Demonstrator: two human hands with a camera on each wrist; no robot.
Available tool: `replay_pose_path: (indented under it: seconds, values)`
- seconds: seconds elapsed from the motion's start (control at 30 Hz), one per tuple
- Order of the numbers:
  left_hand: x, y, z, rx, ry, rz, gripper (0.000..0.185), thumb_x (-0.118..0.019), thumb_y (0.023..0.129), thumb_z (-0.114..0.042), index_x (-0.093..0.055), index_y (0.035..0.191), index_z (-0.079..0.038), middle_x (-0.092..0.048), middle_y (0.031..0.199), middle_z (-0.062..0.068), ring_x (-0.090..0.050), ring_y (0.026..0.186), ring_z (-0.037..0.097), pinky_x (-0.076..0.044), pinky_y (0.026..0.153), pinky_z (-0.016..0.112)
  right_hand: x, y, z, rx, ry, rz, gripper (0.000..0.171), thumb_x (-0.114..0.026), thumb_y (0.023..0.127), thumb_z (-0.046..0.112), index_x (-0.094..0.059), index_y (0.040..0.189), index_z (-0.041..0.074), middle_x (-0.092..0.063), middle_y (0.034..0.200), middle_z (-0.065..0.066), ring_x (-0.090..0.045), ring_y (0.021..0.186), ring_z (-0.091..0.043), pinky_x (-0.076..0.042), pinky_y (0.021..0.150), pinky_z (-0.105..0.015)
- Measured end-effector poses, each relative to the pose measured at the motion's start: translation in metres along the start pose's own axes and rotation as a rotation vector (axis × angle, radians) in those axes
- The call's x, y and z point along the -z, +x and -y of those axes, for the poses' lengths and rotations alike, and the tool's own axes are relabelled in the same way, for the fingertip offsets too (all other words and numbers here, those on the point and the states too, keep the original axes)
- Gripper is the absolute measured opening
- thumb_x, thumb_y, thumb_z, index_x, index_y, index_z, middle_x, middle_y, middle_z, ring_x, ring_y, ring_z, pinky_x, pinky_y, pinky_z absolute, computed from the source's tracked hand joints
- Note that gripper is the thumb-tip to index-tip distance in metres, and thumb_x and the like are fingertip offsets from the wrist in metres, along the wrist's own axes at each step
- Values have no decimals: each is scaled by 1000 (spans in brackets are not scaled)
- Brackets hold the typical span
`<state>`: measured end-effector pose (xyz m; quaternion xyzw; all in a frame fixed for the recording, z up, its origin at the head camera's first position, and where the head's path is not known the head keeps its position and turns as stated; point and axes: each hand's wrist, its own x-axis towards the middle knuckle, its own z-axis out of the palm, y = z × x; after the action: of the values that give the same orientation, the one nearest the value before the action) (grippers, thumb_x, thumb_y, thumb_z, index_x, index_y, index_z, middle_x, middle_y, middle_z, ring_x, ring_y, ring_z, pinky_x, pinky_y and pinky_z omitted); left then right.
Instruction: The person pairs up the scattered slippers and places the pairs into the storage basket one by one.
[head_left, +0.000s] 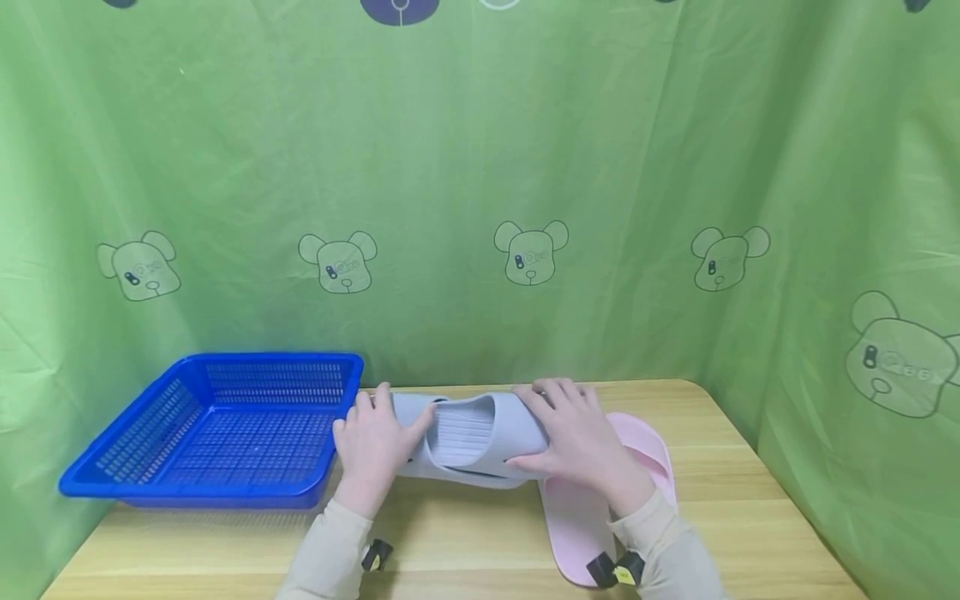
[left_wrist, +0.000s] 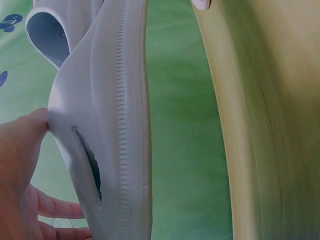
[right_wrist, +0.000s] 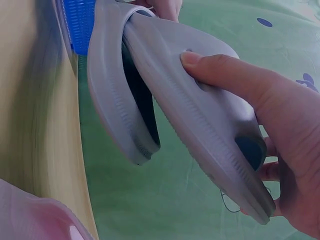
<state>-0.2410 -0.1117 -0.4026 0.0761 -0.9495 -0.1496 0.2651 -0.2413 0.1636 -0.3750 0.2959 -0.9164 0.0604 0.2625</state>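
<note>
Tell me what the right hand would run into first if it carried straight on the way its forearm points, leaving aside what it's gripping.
Past the grey slippers it grips, the right hand would likely meet the green curtain first, though the gap's depth is unclear.

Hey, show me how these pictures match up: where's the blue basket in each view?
Head: the blue basket sits at the lower left, all of it nearly in sight.
Left wrist: not in the picture.
Right wrist: only a cut-off piece of its mesh side shows, at the upper left.
Shared landmark: the grey slippers, seen in every view.
</note>
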Motion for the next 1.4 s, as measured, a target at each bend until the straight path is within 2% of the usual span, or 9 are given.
replay_pose_path:
  seconds: [0.27,0.53,0.7,0.87,1.13,1.3,1.4]
  values:
    - [-1,1,2,6,1,28,89,-56,76,-78,-56,130,-7,-64,110,21,-64,88,38,-45,64,46,-3,0,0,1,15,10,93,-74,63,71,-54,136,18,-59,126,-8,-55,114,-29,-44,96,-54]
    - [-2,2,2,36,-12,96,90,-52,77,-78,-54,134,-8,-63,116,21,-63,97,39,-46,70,48,-5,1,0,17,121,38,93,-80,65,60,-51,138,11,-56,132,-11,-53,120,-31,-41,105,-53]
    - [-3,1,-1,50,-14,130,90,-51,78,-79,-53,134,-8,-61,116,22,-61,102,38,-45,73,49,-7,1,-1,17,160,18,91,-82,64,54,-51,138,11,-55,132,-12,-51,121,-32,-40,106,-53]
    - [-4,-1,-3,40,-15,119,87,-50,78,-79,-55,130,-9,-60,112,21,-61,99,37,-43,73,49,-10,1,-2,33,174,-19,89,-84,62,51,-53,136,11,-56,130,-12,-51,119,-31,-40,104,-53]
    - [-2,0,-2,-41,-29,117,83,-49,81,-79,-59,125,-10,-61,112,19,-61,97,38,-49,69,49,-8,1,-8,42,168,-70,90,-87,57,48,-55,133,11,-58,127,-12,-53,117,-31,-39,104,-56]
    - [0,0,-3,-108,-82,136,78,-51,83,-74,-56,132,-14,-59,124,18,-58,110,38,-51,79,53,-2,-1,-17,8,187,-63,93,-89,56,47,-54,134,11,-57,128,-14,-52,118,-33,-37,105,-60]
    - [0,1,-2,-171,-116,129,75,-56,83,-71,-55,135,-16,-57,130,17,-54,116,37,-50,84,54,2,-2,-24,-1,185,-67,93,-89,56,47,-54,135,11,-57,128,-14,-52,117,-33,-37,104,-59]
